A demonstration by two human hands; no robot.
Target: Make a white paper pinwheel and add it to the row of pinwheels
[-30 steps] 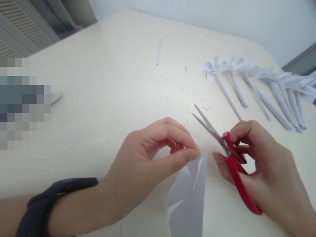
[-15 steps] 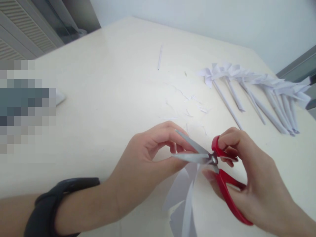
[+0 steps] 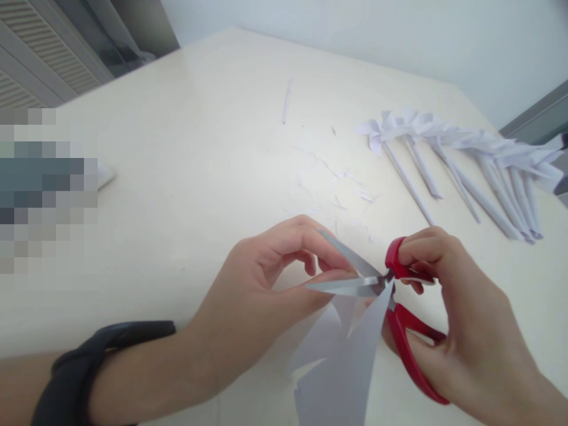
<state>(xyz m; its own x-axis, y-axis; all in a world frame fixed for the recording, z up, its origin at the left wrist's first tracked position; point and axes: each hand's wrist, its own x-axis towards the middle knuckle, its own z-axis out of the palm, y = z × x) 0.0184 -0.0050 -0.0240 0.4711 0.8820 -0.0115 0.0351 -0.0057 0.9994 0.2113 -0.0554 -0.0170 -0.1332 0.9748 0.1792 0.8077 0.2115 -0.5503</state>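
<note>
My left hand (image 3: 261, 290) pinches the top corner of a white cut paper sheet (image 3: 341, 367) between thumb and forefinger, low in the middle of the view. My right hand (image 3: 461, 319) grips red-handled scissors (image 3: 390, 296). Their blades are spread apart, pointing left across the paper's tip, right by my left fingertips. A black band (image 3: 93, 367) sits on my left wrist.
A row of several white paper pinwheels on rolled paper sticks (image 3: 465, 160) lies at the right of the cream table (image 3: 199, 148). Small paper scraps (image 3: 346, 189) and a thin paper strip (image 3: 287, 100) lie beyond my hands. A blurred patch covers the left edge.
The scissors swung from pointing up and away to pointing left at the paper, blades spread. The paper's pointed flap has risen in front of the scissor pivot.
</note>
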